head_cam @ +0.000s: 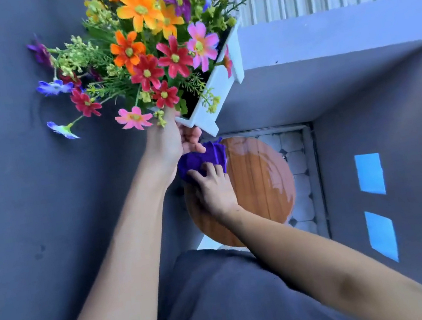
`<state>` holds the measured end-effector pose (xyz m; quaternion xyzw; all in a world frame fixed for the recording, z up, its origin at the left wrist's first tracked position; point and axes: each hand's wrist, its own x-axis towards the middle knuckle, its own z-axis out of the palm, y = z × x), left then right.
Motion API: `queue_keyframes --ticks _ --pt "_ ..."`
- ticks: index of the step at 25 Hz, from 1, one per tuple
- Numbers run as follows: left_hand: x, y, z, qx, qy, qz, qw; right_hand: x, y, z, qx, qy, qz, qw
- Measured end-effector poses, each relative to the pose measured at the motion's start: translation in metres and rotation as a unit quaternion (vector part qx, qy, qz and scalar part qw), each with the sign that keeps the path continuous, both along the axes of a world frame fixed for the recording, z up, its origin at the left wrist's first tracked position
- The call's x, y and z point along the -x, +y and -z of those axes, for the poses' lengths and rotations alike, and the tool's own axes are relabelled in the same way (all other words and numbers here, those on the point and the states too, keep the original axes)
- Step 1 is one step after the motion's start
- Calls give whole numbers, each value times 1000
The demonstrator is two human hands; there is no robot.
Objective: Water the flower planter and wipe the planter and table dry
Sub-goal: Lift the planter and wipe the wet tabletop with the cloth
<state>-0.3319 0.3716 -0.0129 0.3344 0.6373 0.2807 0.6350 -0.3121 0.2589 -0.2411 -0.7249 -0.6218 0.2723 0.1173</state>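
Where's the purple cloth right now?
Head view, centre: the crumpled purple cloth lies at the left edge of the round wooden table, under the right hand, just below the left hand holding the white planter.

Both bare arms reach toward the middle of the frame. The left arm (123,241) climbs from the lower left with a straight wrist. The left hand (170,144) curls its fingers (192,135) round the lower corner of the planter (217,87), holding it tilted. The right arm (313,248) comes in from the lower right. The right hand (215,189) lies palm down, fingers spread, pressing on the cloth (204,156).
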Motion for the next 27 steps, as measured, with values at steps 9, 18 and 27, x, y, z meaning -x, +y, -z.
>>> queue_keyframes --ticks 9,18,27 --pt "1 -6 6 -4 -1 -2 1000 -71 -10 -8 6 48 101 994" --pt "-5 -19 5 -2 15 19 1000 -152 -57 -7 27 42 207 977" --pt "-4 -41 -1 -21 28 37 999 -34 -4 -9 -5 104 137 985"
